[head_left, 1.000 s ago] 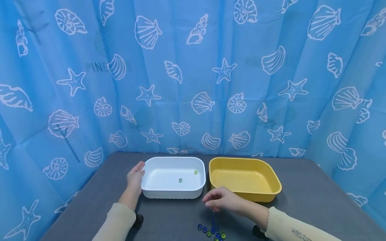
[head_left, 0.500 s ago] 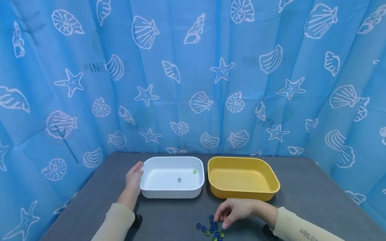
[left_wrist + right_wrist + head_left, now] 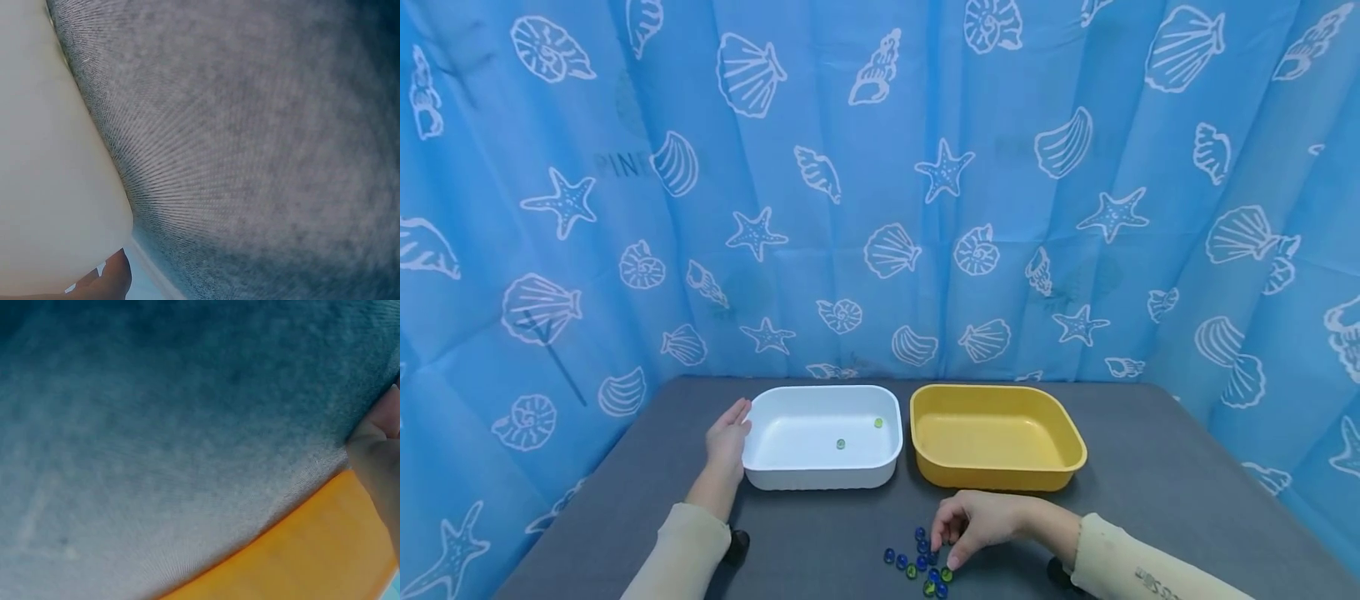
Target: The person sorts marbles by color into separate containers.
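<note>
My left hand (image 3: 727, 433) rests against the left side of a white bin (image 3: 820, 480), its fingers straight along the wall. Two glass marbles lie inside: a pale green marble (image 3: 840, 444) and a yellow-green marble (image 3: 878, 423). My right hand (image 3: 983, 523) is low over a loose cluster of blue and green glass marbles on the table, with thumb and fingers bent and apart. A blue marble (image 3: 933, 557) is just under the fingertips, and a green marble (image 3: 947, 575) sits by the thumb. No marble shows in its grasp. Neither wrist view shows the marbles.
A yellow bin (image 3: 1000, 478) stands beside the white one, behind my right hand. Grey cloth covers the table (image 3: 820, 542). Across the back hangs a blue curtain (image 3: 880, 192) with white shell prints.
My right hand has come down from in front of the yellow bin to the marble cluster, its thumb and fingers spreading apart. The left hand stays at the white bin. The head view shifts slightly.
</note>
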Action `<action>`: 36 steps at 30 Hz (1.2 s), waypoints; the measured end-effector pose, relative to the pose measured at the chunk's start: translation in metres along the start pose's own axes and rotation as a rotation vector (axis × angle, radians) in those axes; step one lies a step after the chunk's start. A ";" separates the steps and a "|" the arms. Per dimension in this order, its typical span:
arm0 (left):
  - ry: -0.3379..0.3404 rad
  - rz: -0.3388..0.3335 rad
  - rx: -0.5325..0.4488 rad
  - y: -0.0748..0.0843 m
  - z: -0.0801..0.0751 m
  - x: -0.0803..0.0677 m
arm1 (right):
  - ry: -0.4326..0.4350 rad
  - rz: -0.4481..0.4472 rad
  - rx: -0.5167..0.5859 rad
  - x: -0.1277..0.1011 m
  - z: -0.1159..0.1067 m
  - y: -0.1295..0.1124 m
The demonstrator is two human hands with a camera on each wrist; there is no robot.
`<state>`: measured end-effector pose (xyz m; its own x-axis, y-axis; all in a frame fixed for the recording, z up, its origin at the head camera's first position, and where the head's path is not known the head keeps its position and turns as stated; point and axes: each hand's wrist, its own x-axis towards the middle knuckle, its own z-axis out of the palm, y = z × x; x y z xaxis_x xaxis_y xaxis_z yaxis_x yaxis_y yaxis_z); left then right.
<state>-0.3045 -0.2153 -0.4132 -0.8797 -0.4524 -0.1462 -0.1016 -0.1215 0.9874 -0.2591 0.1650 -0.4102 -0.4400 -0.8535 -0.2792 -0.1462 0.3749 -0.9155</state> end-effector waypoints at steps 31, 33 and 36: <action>-0.003 -0.004 -0.023 0.000 -0.003 -0.001 | -0.023 -0.094 -0.204 0.036 -0.023 0.097; -0.003 -0.005 -0.027 0.000 -0.003 -0.001 | -0.018 -0.096 -0.203 0.035 -0.023 0.097; -0.004 -0.004 -0.034 0.000 -0.002 -0.001 | -0.013 -0.093 -0.210 0.035 -0.023 0.099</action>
<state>-0.3028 -0.2165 -0.4127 -0.8814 -0.4479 -0.1501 -0.0894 -0.1539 0.9840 -0.3095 0.1809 -0.5033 -0.4054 -0.8916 -0.2016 -0.3671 0.3608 -0.8574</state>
